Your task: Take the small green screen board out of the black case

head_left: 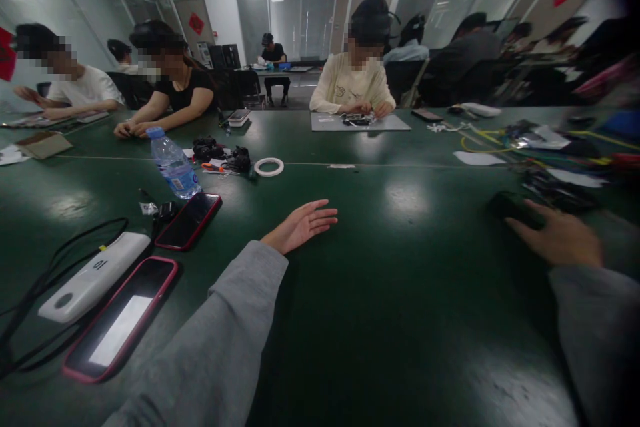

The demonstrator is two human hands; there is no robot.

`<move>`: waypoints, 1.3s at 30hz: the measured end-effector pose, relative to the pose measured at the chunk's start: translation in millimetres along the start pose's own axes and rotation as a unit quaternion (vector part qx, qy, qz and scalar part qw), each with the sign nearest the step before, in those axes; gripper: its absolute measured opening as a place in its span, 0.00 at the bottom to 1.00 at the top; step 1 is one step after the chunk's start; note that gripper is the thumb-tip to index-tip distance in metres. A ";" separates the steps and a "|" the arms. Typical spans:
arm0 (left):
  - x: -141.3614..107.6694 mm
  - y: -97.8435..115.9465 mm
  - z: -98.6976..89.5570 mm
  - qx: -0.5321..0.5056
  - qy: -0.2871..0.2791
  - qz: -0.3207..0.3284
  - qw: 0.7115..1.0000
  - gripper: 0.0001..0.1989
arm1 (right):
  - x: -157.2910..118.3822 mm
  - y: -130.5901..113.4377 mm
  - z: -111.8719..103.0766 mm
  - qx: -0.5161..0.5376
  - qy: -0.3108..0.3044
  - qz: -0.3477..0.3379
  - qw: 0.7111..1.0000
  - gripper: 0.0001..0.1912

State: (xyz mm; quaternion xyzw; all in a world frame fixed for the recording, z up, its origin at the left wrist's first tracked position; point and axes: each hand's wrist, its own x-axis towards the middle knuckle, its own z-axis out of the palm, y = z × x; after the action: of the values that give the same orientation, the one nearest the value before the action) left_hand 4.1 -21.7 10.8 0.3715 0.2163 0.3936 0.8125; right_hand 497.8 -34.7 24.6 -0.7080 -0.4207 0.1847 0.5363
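My left hand (303,225) is open over the green table (380,320), its palm turned partly up, fingers stretched out and nothing in it. At the right, my right hand (563,235) is blurred, with thumb and fingers around a dark, blocky object (515,211) whose kind I cannot make out. Just beyond that hand lies a heap of black items (557,190). Left of my left forearm are a red-edged phone (189,221), a second phone in a pink-red case (125,320) with a bright patch on its screen, and a white power-bank-like device (97,277) with black cables.
A water bottle (173,163) stands behind the phones. Black bundles (223,155) and a white ring (269,167) lie at mid-table. Opposite, a person (354,83) handles small parts on a grey board (390,123). Coloured cables (485,147) spread at the far right.
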 end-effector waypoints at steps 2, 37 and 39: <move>-0.6 -0.1 0.2 -0.008 0.025 0.007 1.000 0.20 | -29.2 -23.2 45.3 -0.012 -0.028 0.026 0.999 0.27; -0.2 -4.7 -7.1 0.050 0.110 0.115 0.986 0.18 | -215.1 -136.7 264.3 0.585 -0.369 0.368 0.622 0.08; -0.3 -3.2 -8.7 0.056 0.109 0.119 0.985 0.18 | -215.8 -135.8 264.9 0.578 -0.380 0.363 0.625 0.09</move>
State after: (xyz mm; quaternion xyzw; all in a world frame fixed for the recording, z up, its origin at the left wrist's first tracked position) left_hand -0.2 -19.5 2.8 0.3947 0.2798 0.5130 0.7091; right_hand 130.3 -36.5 13.4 -0.2149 -0.1028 0.8218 0.5175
